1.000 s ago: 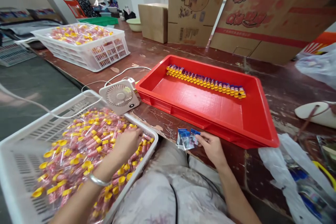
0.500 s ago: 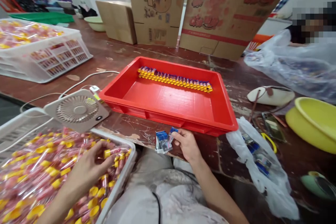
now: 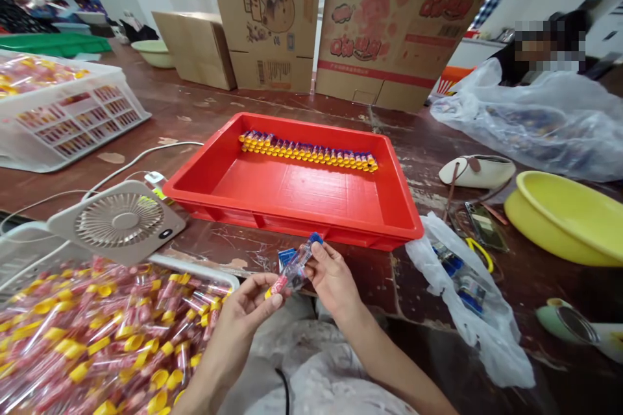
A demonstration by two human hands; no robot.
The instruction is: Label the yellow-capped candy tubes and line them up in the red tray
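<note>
My left hand (image 3: 238, 314) pinches the yellow-capped end of a clear tube with pink contents (image 3: 278, 285), tilted up to the right. In my right hand (image 3: 335, 275) is a clear plastic sleeve with a blue end (image 3: 304, 256). Tube and sleeve meet between the hands; how far one is inside the other I cannot tell. Just behind, at the table's edge, lies a small stack of blue-topped sleeves (image 3: 286, 258), partly hidden. Beyond is a red tray (image 3: 302, 228) with a stacked row of blue-and-yellow-ended tubes (image 3: 311, 153) along its far side.
A white crate (image 3: 221, 275) full of yellow-capped tubes stands at lower left, with a fan (image 3: 124, 217) at its far edge. To the right are an open plastic bag of sleeves (image 3: 479, 337), yellow scissors handles (image 3: 481, 254) and a yellow basin (image 3: 559, 240). A person sits at far right.
My left hand has come out of the crate with a tube and moved right to meet my right hand. My right hand has lifted a sleeve off the stack. The view has shifted slightly.
</note>
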